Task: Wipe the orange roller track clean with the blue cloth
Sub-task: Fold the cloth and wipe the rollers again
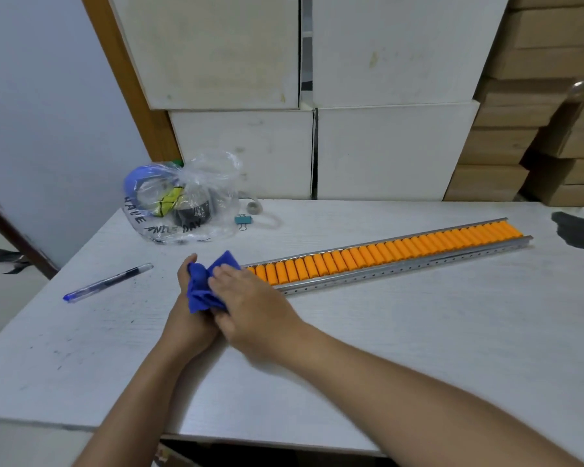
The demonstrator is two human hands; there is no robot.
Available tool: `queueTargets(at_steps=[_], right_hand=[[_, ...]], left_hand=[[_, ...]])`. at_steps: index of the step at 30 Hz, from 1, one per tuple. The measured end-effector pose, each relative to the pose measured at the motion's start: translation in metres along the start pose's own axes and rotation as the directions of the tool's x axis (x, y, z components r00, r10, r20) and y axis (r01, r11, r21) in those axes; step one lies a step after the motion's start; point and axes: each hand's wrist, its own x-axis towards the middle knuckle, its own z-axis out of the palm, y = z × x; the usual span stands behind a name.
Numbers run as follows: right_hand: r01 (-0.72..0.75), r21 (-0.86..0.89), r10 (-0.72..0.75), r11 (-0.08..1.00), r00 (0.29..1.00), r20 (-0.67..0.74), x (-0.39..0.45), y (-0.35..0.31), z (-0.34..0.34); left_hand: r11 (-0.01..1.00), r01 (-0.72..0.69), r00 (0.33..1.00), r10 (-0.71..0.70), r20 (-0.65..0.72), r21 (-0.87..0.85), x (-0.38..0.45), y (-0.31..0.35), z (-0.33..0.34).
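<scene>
The orange roller track (388, 252), a long metal rail full of orange rollers, lies on the white table (418, 348), running from the centre to the far right. The crumpled blue cloth (201, 284) is bunched between both my hands just off the track's near left end. My left hand (188, 318) cups the cloth from below and the left. My right hand (250, 298) presses on it from the right, fingers over the cloth, and hides the track's left tip.
A clear plastic bag (186, 200) with items inside sits at the back left, with a teal binder clip (240, 221) beside it. A blue pen (108, 282) lies left of my hands. A dark patch (577, 232) marks the table's far right. White and cardboard boxes stack behind.
</scene>
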Motion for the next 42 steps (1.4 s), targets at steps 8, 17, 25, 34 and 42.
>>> queueTargets(at_steps=[8,17,25,34,42], right_hand=[[-0.067,-0.133,0.064,0.989,0.998,-0.029,-0.009,0.03,-0.008],[-0.367,-0.221,0.328,0.904,0.924,-0.194,-0.074,0.127,-0.099],[-0.794,-0.216,0.685,0.568,0.602,-0.41,-0.126,0.239,-0.178],[-0.925,-0.232,0.798,0.301,0.378,-0.47,-0.136,0.284,-0.203],[-0.453,-0.071,0.429,0.889,0.877,-0.216,-0.122,0.102,-0.144]], left_hand=[[0.991,-0.053,0.998,0.049,0.038,0.126,0.006,-0.001,-0.002],[0.982,-0.075,0.997,0.068,0.043,0.172,0.009,-0.008,-0.004],[0.981,-0.076,0.997,0.07,0.042,0.179,0.008,-0.005,-0.003],[0.977,-0.071,0.997,0.061,0.052,0.201,0.007,-0.002,-0.004],[0.971,-0.064,0.997,0.052,0.062,0.229,0.004,0.0,-0.004]])
